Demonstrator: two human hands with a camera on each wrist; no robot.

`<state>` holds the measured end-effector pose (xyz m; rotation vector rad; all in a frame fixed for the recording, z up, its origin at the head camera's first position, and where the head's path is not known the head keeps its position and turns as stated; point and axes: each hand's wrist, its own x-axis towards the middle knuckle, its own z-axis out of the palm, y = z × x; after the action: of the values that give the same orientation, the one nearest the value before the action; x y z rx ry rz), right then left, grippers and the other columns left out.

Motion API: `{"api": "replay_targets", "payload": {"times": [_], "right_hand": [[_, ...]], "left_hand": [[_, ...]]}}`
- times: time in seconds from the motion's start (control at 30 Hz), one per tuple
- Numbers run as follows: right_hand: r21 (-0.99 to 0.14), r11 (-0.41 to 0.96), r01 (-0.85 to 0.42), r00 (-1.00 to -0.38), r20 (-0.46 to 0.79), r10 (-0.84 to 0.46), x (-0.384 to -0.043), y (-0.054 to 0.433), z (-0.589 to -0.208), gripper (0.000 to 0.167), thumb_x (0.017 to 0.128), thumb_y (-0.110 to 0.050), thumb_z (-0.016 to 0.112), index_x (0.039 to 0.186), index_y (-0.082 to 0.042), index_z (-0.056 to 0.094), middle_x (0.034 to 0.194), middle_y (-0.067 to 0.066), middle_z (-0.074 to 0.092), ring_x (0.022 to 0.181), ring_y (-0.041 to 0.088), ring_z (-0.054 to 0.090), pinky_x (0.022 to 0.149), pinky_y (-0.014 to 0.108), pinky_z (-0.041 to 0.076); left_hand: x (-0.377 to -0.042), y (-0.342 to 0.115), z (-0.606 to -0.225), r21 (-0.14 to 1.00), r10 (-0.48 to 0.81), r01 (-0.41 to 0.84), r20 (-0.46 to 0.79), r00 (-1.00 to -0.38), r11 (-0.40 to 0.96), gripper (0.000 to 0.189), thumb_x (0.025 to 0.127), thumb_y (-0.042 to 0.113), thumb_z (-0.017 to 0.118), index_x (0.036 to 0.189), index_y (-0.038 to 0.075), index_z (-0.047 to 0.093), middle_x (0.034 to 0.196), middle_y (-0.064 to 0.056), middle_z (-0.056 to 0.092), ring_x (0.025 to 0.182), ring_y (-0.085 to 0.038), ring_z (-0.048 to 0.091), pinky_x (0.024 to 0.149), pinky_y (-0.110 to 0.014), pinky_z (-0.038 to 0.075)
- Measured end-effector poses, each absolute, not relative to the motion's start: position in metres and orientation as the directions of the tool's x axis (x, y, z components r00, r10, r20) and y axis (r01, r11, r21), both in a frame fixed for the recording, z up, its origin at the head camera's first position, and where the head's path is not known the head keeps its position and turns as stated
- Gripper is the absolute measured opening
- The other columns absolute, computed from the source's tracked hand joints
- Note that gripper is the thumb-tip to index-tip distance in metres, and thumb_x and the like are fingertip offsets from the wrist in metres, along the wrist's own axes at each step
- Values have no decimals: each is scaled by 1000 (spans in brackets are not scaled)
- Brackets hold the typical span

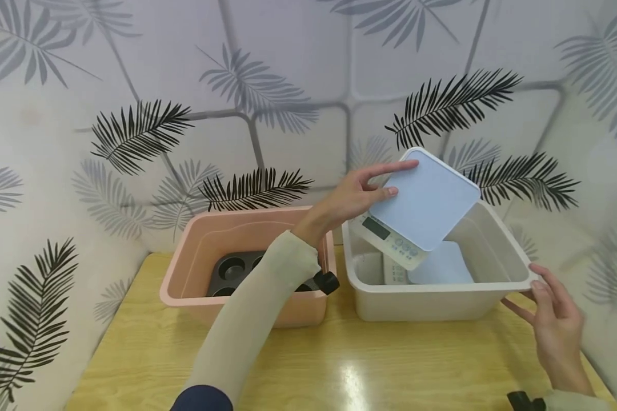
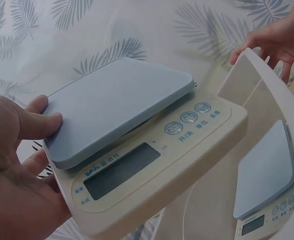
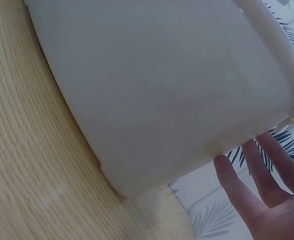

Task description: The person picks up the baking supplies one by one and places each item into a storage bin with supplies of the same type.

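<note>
My left hand [image 1: 357, 197] pinches a kitchen scale [image 1: 427, 200] by one edge, with the thumb on its pale blue plate. The scale is tilted over the white bin [image 1: 421, 302], its display and buttons facing up in the left wrist view. Below it, a second kitchen scale [image 2: 266, 172] with the same blue plate lies inside the bin. At the bin's near right corner, my right hand [image 1: 557, 322] holds the rim, some fingers over it and others below. In the right wrist view, fingers [image 3: 241, 195] reach along the bin's outer wall.
Left of the white bin stands a pink bin [image 1: 247, 314] with a dark muffin pan [image 1: 231, 271] inside, partly hidden by my left arm. Both bins stand on a wooden table [image 1: 308, 365] against a leaf-patterned wall [image 1: 298, 68].
</note>
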<state>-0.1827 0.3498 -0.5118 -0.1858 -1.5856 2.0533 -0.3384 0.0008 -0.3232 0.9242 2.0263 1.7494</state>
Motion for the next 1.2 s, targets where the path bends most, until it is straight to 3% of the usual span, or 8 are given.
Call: {"api": "replay_targets", "payload": {"times": [0.27, 0.67, 0.87, 1.03, 1.2], "right_hand": [[-933, -167, -318, -847, 200, 492, -183, 352, -510, 42, 112, -5, 58, 153, 3, 58, 120, -3, 77, 99, 8, 75, 71, 28, 69], [-926, -177, -333, -846, 211, 491, -179, 351, -509, 42, 111, -3, 58, 153, 6, 58, 119, -1, 77, 97, 9, 75, 72, 30, 69], [-916, -191, -353, -853, 231, 468, -182, 350, -512, 43, 112, -2, 57, 153, 7, 56, 123, 0, 76, 99, 10, 75, 75, 31, 69], [-923, -187, -335, -844, 206, 495, -183, 352, -513, 43, 112, -4, 57, 153, 5, 57, 125, 0, 75, 98, 10, 75, 73, 30, 69], [-929, -177, -325, -837, 196, 511, -184, 351, -512, 42, 112, -5, 58, 153, 5, 58, 124, 1, 73, 97, 10, 75, 72, 29, 69]], "left_hand": [[-353, 19, -334, 965, 695, 244, 111, -711, 95, 53, 110, 6, 62, 160, 24, 58, 171, 7, 46, 115, -26, 72, 96, -36, 67], [-360, 58, -359, 887, 796, 423, 117, -595, 186, 48, 110, 2, 60, 156, 18, 63, 166, -6, 54, 114, -14, 64, 82, -25, 64], [-357, 73, -370, 858, 829, 476, 117, -547, 192, 47, 110, 0, 59, 154, 16, 65, 167, -4, 55, 129, -9, 58, 92, -18, 59], [-351, 81, -375, 819, 865, 520, 62, -497, 241, 47, 111, 4, 58, 154, 22, 66, 165, -3, 55, 144, -5, 50, 102, -15, 50], [-350, 87, -379, 767, 896, 591, 47, -441, 251, 48, 112, 4, 55, 154, 23, 65, 161, -4, 58, 147, -9, 50, 108, -15, 43]]}}
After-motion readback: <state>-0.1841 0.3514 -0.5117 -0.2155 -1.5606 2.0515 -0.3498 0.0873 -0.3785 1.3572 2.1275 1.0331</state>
